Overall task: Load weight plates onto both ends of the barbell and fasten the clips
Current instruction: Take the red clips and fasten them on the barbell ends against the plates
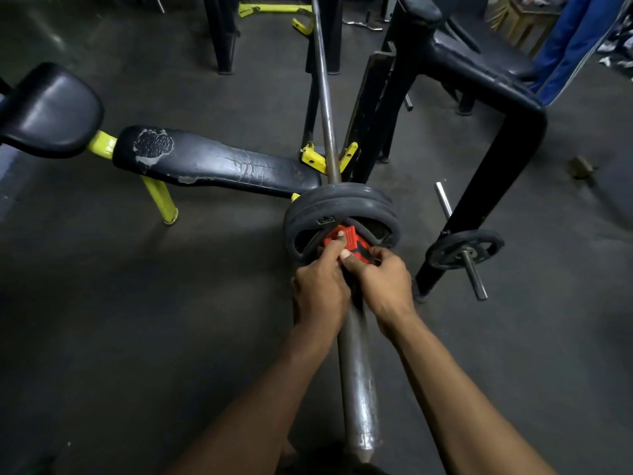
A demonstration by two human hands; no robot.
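A dim gym: dark rubber floor (pixel 137 320), a worn black bench (pixel 212 166) on yellow legs (pixel 161 200) at left, black steel frames (pixel 479 186) right, a wooden stool (pixel 527 22) far back.

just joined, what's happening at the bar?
A person is fitting a red clip on the near sleeve of the barbell, which rests on the yellow hooks of a bench rack. Both hands grip the clip: left hand, right hand. It sits right up against two black weight plates already on this end. Whether it is locked can't be told. The far end is out of view. A spare plate hangs on a storage peg to the right.
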